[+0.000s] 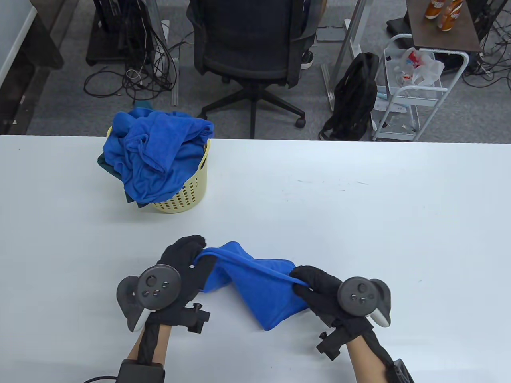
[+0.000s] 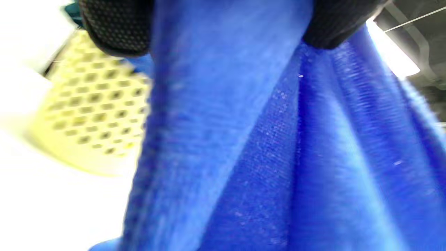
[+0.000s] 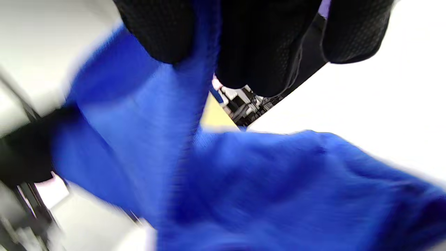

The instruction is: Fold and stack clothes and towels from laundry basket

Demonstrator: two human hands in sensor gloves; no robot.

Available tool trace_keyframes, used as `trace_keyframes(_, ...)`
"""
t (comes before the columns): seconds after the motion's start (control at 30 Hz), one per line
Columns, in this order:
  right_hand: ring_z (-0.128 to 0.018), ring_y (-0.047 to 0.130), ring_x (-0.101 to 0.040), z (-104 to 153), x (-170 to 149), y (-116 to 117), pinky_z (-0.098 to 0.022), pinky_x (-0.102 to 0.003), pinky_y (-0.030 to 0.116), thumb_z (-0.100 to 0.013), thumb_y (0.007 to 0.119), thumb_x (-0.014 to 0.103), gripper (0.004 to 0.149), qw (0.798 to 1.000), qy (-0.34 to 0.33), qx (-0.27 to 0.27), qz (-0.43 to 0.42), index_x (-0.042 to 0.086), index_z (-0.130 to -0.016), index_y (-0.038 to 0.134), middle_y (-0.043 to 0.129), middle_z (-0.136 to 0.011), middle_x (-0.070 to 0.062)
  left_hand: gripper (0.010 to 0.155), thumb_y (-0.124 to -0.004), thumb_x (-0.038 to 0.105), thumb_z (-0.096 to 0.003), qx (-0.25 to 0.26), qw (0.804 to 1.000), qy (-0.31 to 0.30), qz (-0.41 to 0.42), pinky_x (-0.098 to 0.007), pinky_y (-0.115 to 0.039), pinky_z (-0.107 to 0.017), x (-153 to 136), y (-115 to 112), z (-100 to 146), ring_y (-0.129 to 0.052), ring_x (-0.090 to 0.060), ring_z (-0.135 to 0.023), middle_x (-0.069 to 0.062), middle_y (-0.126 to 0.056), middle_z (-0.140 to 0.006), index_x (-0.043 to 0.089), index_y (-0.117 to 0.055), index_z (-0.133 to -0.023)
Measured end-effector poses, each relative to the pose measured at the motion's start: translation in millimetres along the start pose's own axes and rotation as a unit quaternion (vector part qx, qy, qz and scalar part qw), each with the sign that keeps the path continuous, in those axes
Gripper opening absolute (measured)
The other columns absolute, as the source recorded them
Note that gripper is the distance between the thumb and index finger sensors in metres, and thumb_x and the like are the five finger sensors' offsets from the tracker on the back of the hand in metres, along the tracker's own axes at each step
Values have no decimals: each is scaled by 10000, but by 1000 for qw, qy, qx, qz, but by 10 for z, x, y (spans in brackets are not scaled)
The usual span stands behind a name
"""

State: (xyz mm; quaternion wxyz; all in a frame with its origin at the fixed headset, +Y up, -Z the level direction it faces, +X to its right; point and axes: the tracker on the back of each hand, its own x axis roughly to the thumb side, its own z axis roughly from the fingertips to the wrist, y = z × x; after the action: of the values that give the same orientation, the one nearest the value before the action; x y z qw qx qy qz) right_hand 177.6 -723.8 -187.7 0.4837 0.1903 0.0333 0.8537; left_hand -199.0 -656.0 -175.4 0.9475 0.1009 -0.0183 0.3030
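Towel: blue towel (image 1: 263, 287) held up near the table's (image 1: 359, 223) front edge.
Left hand (image 1: 181, 265): pinches one corner.
Right hand (image 1: 319, 289): pinches the other.
Basket: yellow laundry basket (image 1: 187, 191), back left, heaped with blue cloth (image 1: 155, 151).
Writing: none legible.

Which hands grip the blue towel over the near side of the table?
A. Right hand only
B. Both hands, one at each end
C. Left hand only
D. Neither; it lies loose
B: the left hand and the right hand each pinch an end of the blue towel.

Blue towel (image 1: 263, 287) — yellow perforated basket (image 1: 187, 195)
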Motion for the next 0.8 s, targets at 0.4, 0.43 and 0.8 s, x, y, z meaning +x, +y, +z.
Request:
trace_keyframes(0.4, -902, 776, -445, -12, -197, -238, -636, -743, 596, -632, 597, 366, 406, 994, 12, -52, -99, 68, -799, 816, 763, -1017, -168, 581, -841, 400, -518, -231, 972, -34, 39, -514, -789, -670, -681, -352, -61, -928, -191, -774, 72, -877, -921, 371, -640, -1062)
trace_keyframes(0.43, -893, 782, -442, -11, -193, -237, -633, -742, 599, -631, 588, 374, 413, 994, 13, -56, -94, 62, -766, 822, 774, -1001, -163, 622, -855, 387, -512, -241, 969, -38, 32, -524, -771, -691, -685, -357, -63, -905, -187, -798, 84, -845, -937, 390, -614, -1086)
trace_keyframes(0.8, -849, 813, -435, 32, -208, -313, -624, -728, 616, -633, 599, 377, 421, 992, 38, -104, -65, 38, -680, 845, 811, -946, -159, 481, -806, 589, -470, -202, 962, 20, 182, -497, -784, -645, -977, -318, -52, -897, -247, -808, -1, -843, -992, 365, -844, -893)
